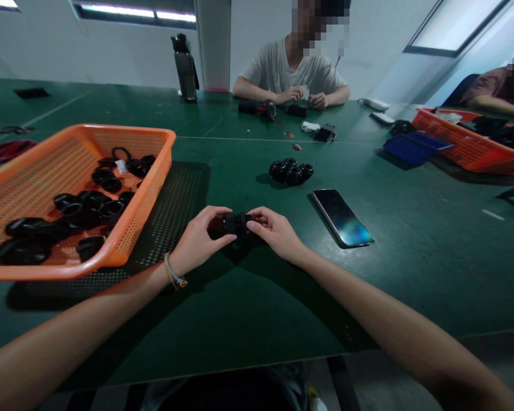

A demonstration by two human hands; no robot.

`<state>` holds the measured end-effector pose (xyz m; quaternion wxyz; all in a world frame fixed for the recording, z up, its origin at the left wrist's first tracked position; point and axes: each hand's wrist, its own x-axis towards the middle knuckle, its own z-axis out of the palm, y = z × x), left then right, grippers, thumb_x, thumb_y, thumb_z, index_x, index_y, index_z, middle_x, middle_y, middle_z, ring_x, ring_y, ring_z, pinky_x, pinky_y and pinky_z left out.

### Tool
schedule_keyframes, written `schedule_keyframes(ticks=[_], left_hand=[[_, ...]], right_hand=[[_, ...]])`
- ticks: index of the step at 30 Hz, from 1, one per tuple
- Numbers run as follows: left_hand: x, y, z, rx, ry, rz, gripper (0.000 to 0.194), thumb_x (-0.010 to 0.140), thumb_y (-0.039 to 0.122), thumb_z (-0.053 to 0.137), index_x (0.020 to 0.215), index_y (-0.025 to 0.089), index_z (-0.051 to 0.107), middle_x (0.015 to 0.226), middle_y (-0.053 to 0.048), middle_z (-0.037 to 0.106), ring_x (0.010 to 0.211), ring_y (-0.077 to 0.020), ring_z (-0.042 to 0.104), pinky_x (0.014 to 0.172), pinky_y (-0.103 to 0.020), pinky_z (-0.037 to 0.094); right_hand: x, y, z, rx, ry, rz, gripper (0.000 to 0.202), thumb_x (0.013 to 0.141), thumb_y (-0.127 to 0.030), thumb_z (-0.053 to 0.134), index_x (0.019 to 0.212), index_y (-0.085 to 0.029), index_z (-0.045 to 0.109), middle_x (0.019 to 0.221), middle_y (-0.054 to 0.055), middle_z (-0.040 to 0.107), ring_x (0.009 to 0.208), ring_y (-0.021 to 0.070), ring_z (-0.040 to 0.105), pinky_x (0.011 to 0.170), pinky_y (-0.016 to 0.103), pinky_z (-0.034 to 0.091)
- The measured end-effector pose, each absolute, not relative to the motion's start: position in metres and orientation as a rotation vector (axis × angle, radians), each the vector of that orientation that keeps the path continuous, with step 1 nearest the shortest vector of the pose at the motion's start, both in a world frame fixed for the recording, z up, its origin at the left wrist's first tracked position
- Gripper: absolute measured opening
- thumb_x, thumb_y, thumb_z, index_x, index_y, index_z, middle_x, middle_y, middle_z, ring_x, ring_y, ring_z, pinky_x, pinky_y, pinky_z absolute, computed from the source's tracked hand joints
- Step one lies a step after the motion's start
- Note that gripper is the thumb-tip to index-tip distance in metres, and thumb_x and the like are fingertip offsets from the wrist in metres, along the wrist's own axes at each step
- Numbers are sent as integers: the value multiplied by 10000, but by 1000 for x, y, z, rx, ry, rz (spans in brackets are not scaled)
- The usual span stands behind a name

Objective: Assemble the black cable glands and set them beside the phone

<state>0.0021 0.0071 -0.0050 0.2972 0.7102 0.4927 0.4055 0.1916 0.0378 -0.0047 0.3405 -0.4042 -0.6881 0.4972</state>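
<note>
Between my two hands is a small black cylindrical part (235,224), held just above the green table (223,319). My left hand (200,235) grips its left end between thumb and fingers. On the right end, the thumb and fingertips of my right hand (278,231) are closed. Its exact kind I cannot make out. Beyond my hands lies a cluster of glossy black round parts (291,172). An orange basket (124,242) to the left holds several loose black parts (83,208).
A smartphone (341,218) lies right of my right hand. Farther back are a power drill (259,108), a dark bottle (185,68), a blue tray (415,147) and another orange basket (475,149). Across the table sits a person (291,71); another person (492,91) is at the right.
</note>
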Motion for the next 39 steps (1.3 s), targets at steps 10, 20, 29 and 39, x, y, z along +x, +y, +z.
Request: schedule_keyframes(ticks=[10, 20, 29, 39], left_hand=[[2, 6, -4, 1900, 1302, 1026, 374, 708, 302, 650, 1041, 162, 551, 985, -59, 583, 862, -194, 603, 770, -357, 515], [2, 9, -3, 1732, 1301, 1010, 413, 689, 354, 630, 1036, 146, 547, 987, -78, 611, 874, -215, 621, 796, -394, 521], [1, 9, -5, 1772, 1313, 989, 401, 696, 347, 627, 1039, 154, 550, 1006, -81, 612, 880, -214, 618, 800, -399, 521], [1, 8, -2, 1860, 1341, 982, 369, 700, 321, 643, 1027, 168, 569, 999, -64, 605, 893, -208, 608, 802, -384, 516]], right_hand=[[192, 38, -1, -1098, -1880, 1186, 187, 822, -334, 513, 796, -165, 588, 697, -3, 602, 628, 109, 547, 557, 230, 395], [197, 40, -3, -975, -1965, 1185, 309, 756, -200, 584, 1059, -213, 523, 880, 16, 628, 811, 152, 602, 712, 311, 481], [196, 39, 0, -1016, -2074, 890, 230, 751, -168, 599, 979, -183, 572, 953, 40, 631, 829, 147, 574, 684, 282, 453], [195, 38, 0, -1098, -2042, 991, 129, 768, -195, 597, 893, -166, 602, 796, 7, 642, 671, 110, 553, 607, 243, 413]])
